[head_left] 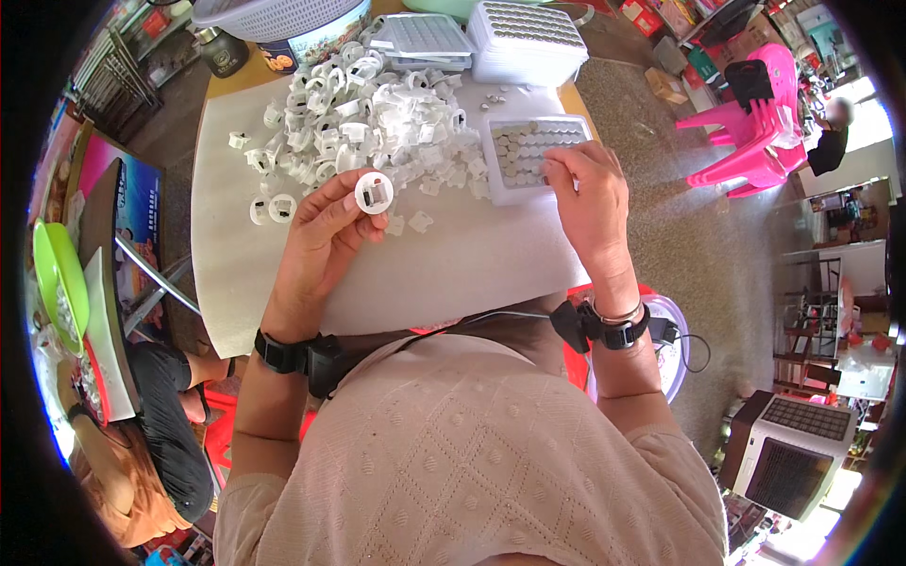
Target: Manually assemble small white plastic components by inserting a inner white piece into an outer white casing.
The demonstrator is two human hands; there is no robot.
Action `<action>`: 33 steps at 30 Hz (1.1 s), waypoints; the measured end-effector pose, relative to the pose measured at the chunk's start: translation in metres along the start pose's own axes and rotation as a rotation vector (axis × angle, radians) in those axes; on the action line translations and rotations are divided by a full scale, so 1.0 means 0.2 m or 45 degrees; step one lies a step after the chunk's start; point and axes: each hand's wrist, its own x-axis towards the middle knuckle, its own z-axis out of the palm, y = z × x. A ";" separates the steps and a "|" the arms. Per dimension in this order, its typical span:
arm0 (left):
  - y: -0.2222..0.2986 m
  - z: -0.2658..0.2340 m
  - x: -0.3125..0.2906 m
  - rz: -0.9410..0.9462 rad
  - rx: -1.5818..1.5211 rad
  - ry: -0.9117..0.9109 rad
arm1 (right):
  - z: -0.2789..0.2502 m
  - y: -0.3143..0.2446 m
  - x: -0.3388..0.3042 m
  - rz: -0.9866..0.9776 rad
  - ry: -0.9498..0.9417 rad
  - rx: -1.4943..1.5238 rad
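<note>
My left hand (326, 222) pinches a round white plastic part (374, 193) above the near side of the table, its open face with a dark slot and metal bits turned up. My right hand (590, 193) is over the right edge of a shallow white tray (514, 196) filled with rows of small silvery button cells (517, 156). Its thumb and index finger are pressed together at the cells; whatever they hold is hidden. Between the hands and beyond them spreads a heap of similar white plastic parts (363, 118), with two round ones (282, 208) beside my left hand.
Stacked trays of cells (526, 47) and a clear lidded box (421, 36) stand at the back. Behind the heap are a printed tub (316, 42) and a basket. Pink chairs (755, 132) stand to the right; another person (156, 434) sits at left.
</note>
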 end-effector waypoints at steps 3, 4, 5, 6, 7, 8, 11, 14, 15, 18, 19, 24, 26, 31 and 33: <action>0.01 0.01 -0.01 -0.031 0.053 0.028 | 0.01 -0.01 0.01 -0.133 -0.013 -0.065; 0.02 0.01 -0.02 -0.023 0.062 0.048 | 0.02 0.00 0.02 -0.142 -0.019 -0.044; 0.01 0.02 -0.02 -0.047 0.067 0.060 | 0.01 0.01 0.02 -0.164 -0.049 -0.103; 0.00 0.02 -0.01 -0.072 0.074 0.071 | 0.01 0.03 0.02 -0.184 -0.076 -0.160; 0.01 0.03 -0.01 -0.059 0.089 0.101 | 0.01 0.04 0.03 -0.200 -0.084 -0.129; 0.01 0.04 0.00 -0.076 0.034 0.043 | 0.00 0.04 0.03 -0.111 -0.111 -0.028; 0.01 0.03 0.00 -0.085 -0.055 -0.050 | 0.00 -0.04 0.03 0.019 -0.100 0.223; 0.00 0.02 -0.01 -0.107 -0.090 -0.064 | 0.02 -0.17 0.02 0.011 -0.058 0.498; 0.00 0.04 -0.02 -0.128 -0.082 -0.027 | 0.03 -0.24 0.01 -0.047 -0.058 0.632; 0.01 0.03 -0.02 -0.170 -0.063 -0.059 | 0.11 -0.39 -0.04 -0.175 -0.167 0.678; 0.01 0.03 -0.02 -0.187 -0.053 -0.122 | 0.14 -0.42 -0.04 -0.173 -0.164 0.677; 0.02 0.05 -0.02 -0.229 -0.019 -0.158 | 0.19 -0.46 -0.03 -0.402 -0.128 0.570; 0.03 0.06 -0.02 -0.231 -0.006 -0.162 | 0.20 -0.45 -0.03 -0.432 -0.124 0.545; 0.00 0.08 -0.01 -0.208 0.192 -0.144 | 0.17 -0.42 -0.02 0.090 -0.530 0.985; -0.01 0.08 0.00 -0.211 0.216 -0.173 | 0.16 -0.40 -0.02 0.149 -0.582 1.006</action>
